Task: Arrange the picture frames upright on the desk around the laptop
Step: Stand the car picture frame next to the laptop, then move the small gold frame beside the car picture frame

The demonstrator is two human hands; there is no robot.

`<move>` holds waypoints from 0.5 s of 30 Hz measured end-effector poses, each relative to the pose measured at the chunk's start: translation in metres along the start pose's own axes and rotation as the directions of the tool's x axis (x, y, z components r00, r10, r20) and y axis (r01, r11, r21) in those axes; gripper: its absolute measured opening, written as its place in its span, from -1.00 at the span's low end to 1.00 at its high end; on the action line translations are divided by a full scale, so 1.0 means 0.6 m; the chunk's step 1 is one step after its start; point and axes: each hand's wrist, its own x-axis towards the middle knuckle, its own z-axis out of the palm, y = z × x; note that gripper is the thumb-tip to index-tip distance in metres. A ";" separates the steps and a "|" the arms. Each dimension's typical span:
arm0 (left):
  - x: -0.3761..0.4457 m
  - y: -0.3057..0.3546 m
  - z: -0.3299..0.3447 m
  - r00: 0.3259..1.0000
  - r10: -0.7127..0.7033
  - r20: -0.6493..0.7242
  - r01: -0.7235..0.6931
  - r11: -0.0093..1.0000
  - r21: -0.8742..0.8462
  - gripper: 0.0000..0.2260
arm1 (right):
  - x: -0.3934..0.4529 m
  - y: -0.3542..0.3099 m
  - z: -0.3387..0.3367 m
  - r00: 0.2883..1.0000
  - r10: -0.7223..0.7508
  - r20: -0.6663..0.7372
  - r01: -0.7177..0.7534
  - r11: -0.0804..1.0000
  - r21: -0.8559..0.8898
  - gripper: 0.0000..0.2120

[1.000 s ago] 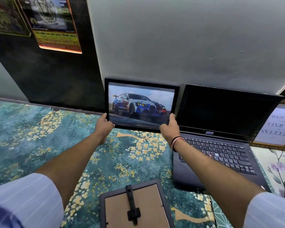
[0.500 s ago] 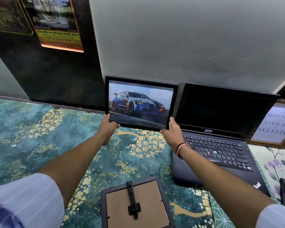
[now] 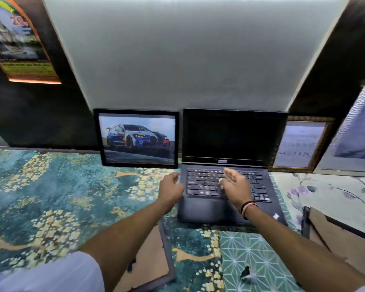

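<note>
Much of the scene was blurred. The text in the gold-framed picture (image 3: 299, 144) could not be read, and the silver-framed picture (image 3: 354, 131) beside it ran off the right edge. A face-down frame (image 3: 154, 260) lay below the left forearm, which hid part of it, and another face-down frame (image 3: 337, 234) sat right of the right wrist, cut by the edge.

The left hand (image 3: 171, 188) hovered with its grip loosely curled and holding nothing, at the laptop's left edge. The right hand (image 3: 235, 186) hung over the keyboard, grip spread apart and empty, hiding some keys. Whether either touched the laptop (image 3: 230, 186) could not be told.

The car picture frame (image 3: 138, 139) stood upright on the worktop (image 3: 51, 197), beyond and left of the left hand, clear of both grips, just beside the laptop's dark screen. The gold-framed picture stood past the right hand, on the laptop's other side, partly behind the screen. A poster (image 3: 19, 45) hung far left on the wall.
</note>
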 end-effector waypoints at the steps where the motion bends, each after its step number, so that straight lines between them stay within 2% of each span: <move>1: -0.009 0.011 0.032 1.000 0.014 0.016 -0.014 1.000 0.004 -0.47 | 0.001 0.010 -0.031 1.000 0.011 -0.026 -0.011 1.000 0.004 -0.50; 6: -0.047 0.087 0.206 0.987 0.076 0.142 -0.075 0.997 -0.010 -0.57 | 0.014 0.053 -0.211 0.979 0.081 -0.188 -0.073 0.996 0.048 -0.58; 11: -0.071 0.181 0.355 0.975 0.116 0.192 -0.123 0.992 0.026 -0.65 | 0.053 0.102 -0.382 0.964 0.144 -0.223 -0.116 0.984 0.134 -0.66; 13: -0.066 0.217 0.406 0.959 0.187 0.213 -0.213 0.971 0.107 -0.72 | 0.066 0.114 -0.436 0.961 0.159 -0.224 -0.125 0.980 0.157 -0.65; 15: -0.056 0.260 0.453 0.938 0.273 0.212 -0.315 0.928 0.199 -0.65 | 0.082 0.127 -0.481 0.966 0.163 -0.203 -0.131 0.978 0.165 -0.64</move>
